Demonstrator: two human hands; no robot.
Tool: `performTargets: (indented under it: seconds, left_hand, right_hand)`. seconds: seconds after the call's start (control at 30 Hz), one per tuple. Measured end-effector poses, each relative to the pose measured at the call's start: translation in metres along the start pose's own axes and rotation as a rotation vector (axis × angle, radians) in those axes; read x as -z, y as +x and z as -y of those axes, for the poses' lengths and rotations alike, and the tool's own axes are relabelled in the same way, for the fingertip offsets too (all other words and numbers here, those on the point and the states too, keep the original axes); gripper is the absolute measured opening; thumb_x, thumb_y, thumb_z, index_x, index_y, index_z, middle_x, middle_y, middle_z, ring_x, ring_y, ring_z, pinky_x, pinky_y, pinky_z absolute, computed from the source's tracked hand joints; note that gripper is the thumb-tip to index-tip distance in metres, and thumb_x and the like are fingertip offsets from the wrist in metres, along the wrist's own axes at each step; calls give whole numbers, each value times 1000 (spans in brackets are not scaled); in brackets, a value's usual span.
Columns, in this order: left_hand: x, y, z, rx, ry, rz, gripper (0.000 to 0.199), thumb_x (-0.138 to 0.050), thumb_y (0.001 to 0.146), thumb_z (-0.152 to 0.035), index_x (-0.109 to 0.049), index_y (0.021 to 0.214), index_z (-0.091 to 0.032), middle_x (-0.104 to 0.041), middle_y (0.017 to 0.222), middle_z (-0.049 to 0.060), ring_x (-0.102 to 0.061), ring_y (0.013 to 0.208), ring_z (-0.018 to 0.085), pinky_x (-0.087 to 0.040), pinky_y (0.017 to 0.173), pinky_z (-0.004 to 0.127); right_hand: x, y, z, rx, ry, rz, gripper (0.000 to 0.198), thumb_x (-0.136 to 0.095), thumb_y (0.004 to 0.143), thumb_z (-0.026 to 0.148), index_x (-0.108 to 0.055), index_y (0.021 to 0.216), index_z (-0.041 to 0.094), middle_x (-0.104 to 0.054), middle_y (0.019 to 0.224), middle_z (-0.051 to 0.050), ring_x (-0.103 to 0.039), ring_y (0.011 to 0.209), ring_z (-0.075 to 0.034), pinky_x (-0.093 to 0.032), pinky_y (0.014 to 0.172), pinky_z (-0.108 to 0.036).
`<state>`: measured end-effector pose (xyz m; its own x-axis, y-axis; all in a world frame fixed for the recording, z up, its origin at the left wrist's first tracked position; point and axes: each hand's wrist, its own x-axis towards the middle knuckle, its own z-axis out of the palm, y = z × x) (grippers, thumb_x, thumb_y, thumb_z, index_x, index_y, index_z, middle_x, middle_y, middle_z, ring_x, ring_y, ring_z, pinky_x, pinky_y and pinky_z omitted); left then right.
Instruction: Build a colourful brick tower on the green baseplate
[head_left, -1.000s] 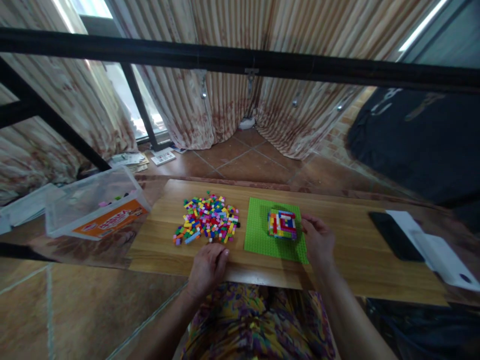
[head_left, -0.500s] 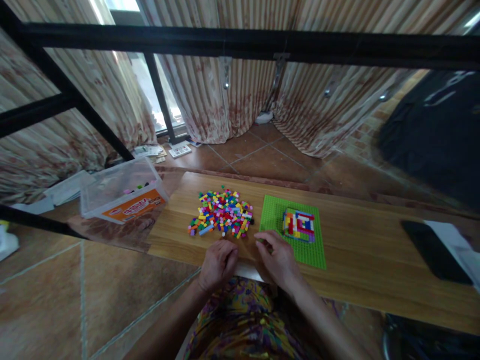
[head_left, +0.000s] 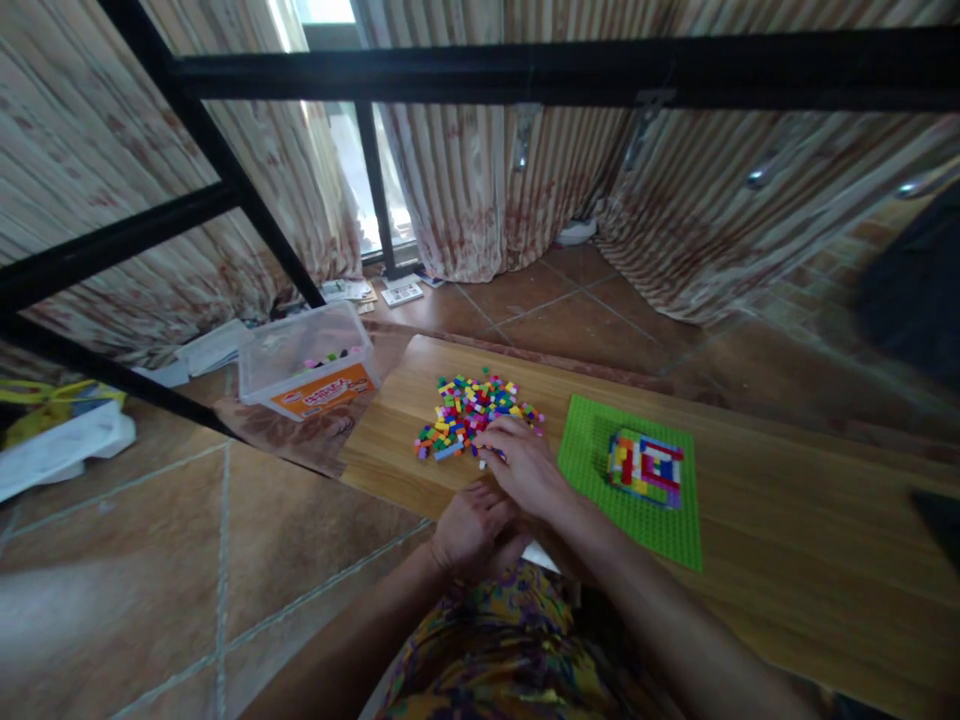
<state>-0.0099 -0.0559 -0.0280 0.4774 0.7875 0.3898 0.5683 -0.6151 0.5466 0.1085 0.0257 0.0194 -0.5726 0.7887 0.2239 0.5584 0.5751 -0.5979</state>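
My right hand reaches over the near right part of a pile of small coloured toy bricks. Its thumb and forefinger are apart at the bricks, and I make out nothing between them. My left hand is curled at the table's near edge, partly behind my right wrist; the inside of the hand is hidden. To the right of both hands lies a green studded baseplate. On it sits a low, roughly square build of multicoloured bricks, untouched by either hand.
A clear plastic box with an orange label stands beyond the table's left end, some pieces inside. The wooden table runs off to the right, with a dark flat thing on it. A black metal frame crosses before striped curtains.
My right hand has moved left from beside the baseplate to the brick pile, now crossing over my left hand. The camera view has turned left. The build looks the same.
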Motion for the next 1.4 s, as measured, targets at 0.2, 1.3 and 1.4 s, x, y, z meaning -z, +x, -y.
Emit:
performTargets:
  seconds: [0.2, 1.3, 1.4]
  left_hand:
    - [-6, -3, 4, 61, 23, 5, 15, -59, 80, -27, -67, 91, -20, -72, 90, 9, -68, 86, 24, -53, 82, 39]
    - [-8, 0, 5, -18, 89, -104, 6, -60, 79, -16, -62, 84, -20, -71, 82, 6, -67, 79, 22, -53, 77, 35]
    - [-6, 1, 5, -28, 86, -109, 6, -60, 80, -15, -62, 81, -20, -71, 80, 5, -66, 76, 20, -52, 74, 34]
  right_hand:
    - [-16, 38, 17, 183, -236, 244, 13, -60, 90, 23, -72, 88, 19, -63, 97, -7, -54, 99, -21, -43, 87, -32]
    - [-18, 36, 8, 97, -359, 238, 12, -59, 90, 23, -68, 88, 15, -64, 101, -9, -54, 102, -23, -42, 90, -34]
    - [-14, 25, 10, 21, -188, 95, 9, -58, 90, 20, -66, 85, 17, -66, 96, -7, -57, 97, -20, -43, 89, -32]
